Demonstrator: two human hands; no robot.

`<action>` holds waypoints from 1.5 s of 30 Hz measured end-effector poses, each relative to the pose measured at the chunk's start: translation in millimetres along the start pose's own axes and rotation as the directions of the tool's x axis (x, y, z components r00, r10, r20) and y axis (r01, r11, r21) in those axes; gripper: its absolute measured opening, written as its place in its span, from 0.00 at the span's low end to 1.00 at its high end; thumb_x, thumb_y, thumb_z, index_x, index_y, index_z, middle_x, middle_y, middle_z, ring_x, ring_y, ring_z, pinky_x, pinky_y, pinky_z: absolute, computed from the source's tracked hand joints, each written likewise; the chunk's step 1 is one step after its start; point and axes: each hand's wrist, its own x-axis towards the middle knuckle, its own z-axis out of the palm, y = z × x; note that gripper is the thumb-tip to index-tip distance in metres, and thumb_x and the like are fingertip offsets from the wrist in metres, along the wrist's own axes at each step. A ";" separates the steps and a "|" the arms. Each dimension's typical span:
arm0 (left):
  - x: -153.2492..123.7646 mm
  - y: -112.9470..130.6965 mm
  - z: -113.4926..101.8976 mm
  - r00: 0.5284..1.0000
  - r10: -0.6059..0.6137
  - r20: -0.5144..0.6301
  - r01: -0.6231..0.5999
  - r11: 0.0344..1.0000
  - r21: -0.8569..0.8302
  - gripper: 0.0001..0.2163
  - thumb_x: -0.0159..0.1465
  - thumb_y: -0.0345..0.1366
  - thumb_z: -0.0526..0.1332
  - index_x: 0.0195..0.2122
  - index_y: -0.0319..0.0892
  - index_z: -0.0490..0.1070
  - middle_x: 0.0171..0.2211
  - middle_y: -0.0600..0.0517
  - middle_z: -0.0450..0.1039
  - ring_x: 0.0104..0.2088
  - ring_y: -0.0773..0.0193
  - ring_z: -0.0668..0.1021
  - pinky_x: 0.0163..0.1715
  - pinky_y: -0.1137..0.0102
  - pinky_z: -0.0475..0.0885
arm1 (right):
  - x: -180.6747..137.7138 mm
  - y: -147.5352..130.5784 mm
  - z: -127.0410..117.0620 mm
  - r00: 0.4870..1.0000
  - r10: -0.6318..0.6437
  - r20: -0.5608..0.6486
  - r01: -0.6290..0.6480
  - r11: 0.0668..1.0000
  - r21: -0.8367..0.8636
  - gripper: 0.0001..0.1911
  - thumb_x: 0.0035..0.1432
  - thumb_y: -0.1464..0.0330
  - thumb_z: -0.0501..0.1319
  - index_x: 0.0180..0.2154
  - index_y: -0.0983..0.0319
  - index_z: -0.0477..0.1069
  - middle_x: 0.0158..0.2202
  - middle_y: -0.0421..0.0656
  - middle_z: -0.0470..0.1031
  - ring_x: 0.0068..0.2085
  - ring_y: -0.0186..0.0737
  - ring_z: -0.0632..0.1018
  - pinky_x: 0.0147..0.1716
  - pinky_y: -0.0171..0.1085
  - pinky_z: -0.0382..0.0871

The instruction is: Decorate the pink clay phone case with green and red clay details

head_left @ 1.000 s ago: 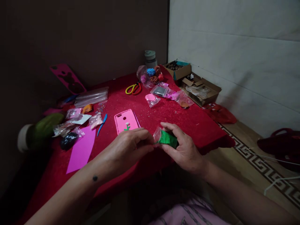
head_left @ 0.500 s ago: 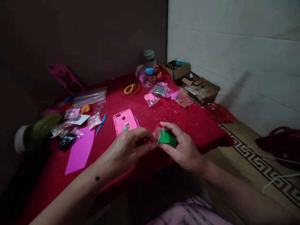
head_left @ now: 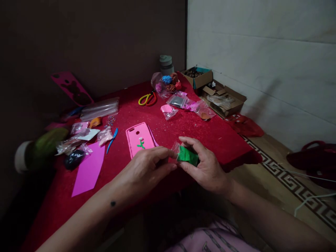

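My right hand (head_left: 207, 166) is wrapped round a small clear plastic bag of green clay (head_left: 187, 156), thumb below and fingers above. The bag's mouth faces left. My left hand (head_left: 151, 164) is closed at that mouth, its index fingertip against the plastic and its thumb just beneath; whether a bit of clay is between the fingers cannot be made out. Behind my left hand lies a pink phone case (head_left: 139, 140) with a green stem and a white bud on it. My left hand covers the case's lower end.
On the red-covered table (head_left: 183, 131) lie a purple sheet (head_left: 89, 173), a blue modelling knife (head_left: 112, 140), scissors (head_left: 147, 99) and several clay bags. A bottle (head_left: 166, 64) stands at the back. Cardboard boxes (head_left: 225, 99) sit beyond the right edge. A decorated case (head_left: 72, 88) leans at left.
My left index finger has moved onto the bag's mouth, and the thumb has come a little to the right. My right hand keeps its hold on the bag.
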 end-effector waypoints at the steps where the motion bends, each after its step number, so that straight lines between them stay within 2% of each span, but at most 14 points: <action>1: -0.7 -0.1 -1.1 1.000 -0.015 0.011 0.015 0.999 -0.029 0.07 0.67 0.36 0.58 0.41 0.41 0.74 0.31 0.54 0.73 0.30 0.66 0.73 0.30 0.73 0.65 | -0.4 0.3 -0.2 1.000 0.003 -0.002 -0.003 1.000 0.006 0.27 0.55 0.74 0.62 0.57 0.58 0.62 0.53 0.48 0.73 0.53 0.42 0.75 0.54 0.43 0.70; 6: -7.2 0.6 -0.7 0.992 -0.044 -0.120 0.030 0.993 -0.111 0.09 0.65 0.38 0.60 0.44 0.41 0.72 0.33 0.53 0.73 0.32 0.65 0.73 0.30 0.72 0.66 | -1.7 0.9 1.0 0.997 0.049 -0.060 -0.047 0.998 0.037 0.28 0.55 0.73 0.63 0.57 0.59 0.62 0.52 0.48 0.72 0.53 0.43 0.74 0.54 0.44 0.69; 10: -6.5 0.7 9.7 0.965 -0.169 -0.200 0.088 0.928 -0.361 0.14 0.60 0.41 0.65 0.43 0.39 0.69 0.34 0.51 0.72 0.33 0.63 0.74 0.31 0.71 0.68 | -1.0 -2.2 6.1 0.990 0.088 -0.114 -0.081 0.995 0.066 0.28 0.54 0.72 0.63 0.57 0.60 0.62 0.53 0.50 0.70 0.54 0.45 0.73 0.55 0.46 0.68; 12: -4.3 1.2 15.3 0.960 -0.200 -0.196 0.104 0.905 -0.412 0.13 0.59 0.41 0.66 0.39 0.37 0.71 0.32 0.51 0.72 0.31 0.64 0.73 0.30 0.72 0.68 | -1.1 -5.2 7.9 0.987 0.105 -0.118 -0.094 0.991 0.092 0.28 0.53 0.74 0.63 0.56 0.60 0.64 0.51 0.49 0.70 0.53 0.46 0.72 0.56 0.47 0.66; 15: -2.6 1.7 20.1 0.963 -0.168 -0.210 0.083 0.929 -0.362 0.08 0.62 0.37 0.61 0.30 0.37 0.72 0.24 0.54 0.69 0.24 0.68 0.69 0.24 0.74 0.64 | -1.8 -10.0 5.8 0.985 0.152 -0.077 -0.137 0.976 0.169 0.29 0.50 0.75 0.64 0.55 0.59 0.65 0.49 0.47 0.70 0.51 0.45 0.73 0.55 0.46 0.67; 18: -4.3 0.5 20.3 0.972 -0.104 -0.209 0.048 0.965 -0.256 0.08 0.65 0.35 0.57 0.30 0.38 0.71 0.21 0.55 0.65 0.22 0.70 0.66 0.21 0.75 0.61 | -0.6 -12.7 -1.1 0.974 0.217 0.065 -0.227 0.925 0.306 0.23 0.54 0.69 0.65 0.52 0.60 0.67 0.42 0.45 0.74 0.41 0.40 0.77 0.42 0.40 0.74; 21: -7.1 -0.9 17.1 0.984 -0.048 -0.169 0.025 0.990 -0.135 0.08 0.66 0.34 0.56 0.31 0.39 0.68 0.23 0.56 0.65 0.23 0.69 0.66 0.22 0.75 0.61 | 4.0 -13.2 -6.8 0.947 0.254 0.198 -0.316 0.850 0.421 0.11 0.58 0.63 0.62 0.41 0.62 0.73 0.34 0.42 0.76 0.34 0.37 0.77 0.33 0.35 0.73; 25: -10.6 0.2 12.3 0.990 -0.029 -0.137 0.020 0.998 -0.066 0.09 0.67 0.34 0.54 0.30 0.40 0.65 0.24 0.56 0.64 0.24 0.69 0.65 0.23 0.75 0.60 | 9.8 -14.1 -7.5 0.931 0.285 0.228 -0.363 0.793 0.490 0.09 0.59 0.63 0.64 0.31 0.62 0.75 0.30 0.40 0.75 0.32 0.34 0.75 0.33 0.33 0.69; 30: -14.3 0.3 10.3 0.985 -0.050 -0.165 0.031 0.993 -0.116 0.08 0.67 0.33 0.54 0.29 0.40 0.64 0.23 0.57 0.63 0.22 0.70 0.64 0.22 0.75 0.59 | 12.2 -19.2 -6.3 0.927 0.309 0.213 -0.376 0.766 0.522 0.08 0.57 0.65 0.66 0.29 0.62 0.77 0.29 0.39 0.75 0.32 0.33 0.73 0.34 0.33 0.67; 34: -15.9 -1.0 8.1 0.984 -0.087 -0.156 0.036 0.952 -0.305 0.08 0.65 0.38 0.58 0.33 0.38 0.69 0.26 0.55 0.67 0.26 0.69 0.67 0.25 0.74 0.62 | 13.7 -25.4 -6.7 0.919 0.327 0.221 -0.394 0.757 0.520 0.07 0.57 0.65 0.66 0.30 0.63 0.78 0.31 0.40 0.77 0.34 0.34 0.74 0.35 0.34 0.67; 36: -16.5 -1.5 7.2 0.986 -0.086 -0.143 0.028 0.930 -0.367 0.08 0.64 0.37 0.60 0.32 0.37 0.71 0.27 0.54 0.68 0.27 0.69 0.68 0.27 0.74 0.63 | 14.3 -28.9 -6.6 0.913 0.334 0.235 -0.408 0.759 0.507 0.08 0.56 0.65 0.67 0.29 0.63 0.78 0.30 0.41 0.77 0.33 0.34 0.75 0.35 0.34 0.67; 41: -19.5 -3.7 6.5 0.980 -0.053 -0.190 -0.012 0.945 -0.327 0.09 0.64 0.35 0.59 0.29 0.37 0.71 0.25 0.55 0.66 0.26 0.70 0.67 0.26 0.75 0.62 | 15.9 -36.0 -7.7 0.898 0.350 0.265 -0.437 0.778 0.453 0.09 0.55 0.64 0.67 0.29 0.63 0.78 0.30 0.40 0.77 0.32 0.34 0.74 0.34 0.34 0.67; 45: -21.2 -5.2 4.9 0.986 -0.054 -0.160 -0.003 0.943 -0.332 0.09 0.64 0.35 0.58 0.28 0.37 0.69 0.24 0.55 0.65 0.26 0.70 0.66 0.25 0.75 0.61 | 17.6 -37.5 -9.2 0.895 0.360 0.263 -0.441 0.802 0.402 0.08 0.54 0.65 0.67 0.27 0.63 0.77 0.28 0.39 0.75 0.32 0.33 0.73 0.35 0.33 0.66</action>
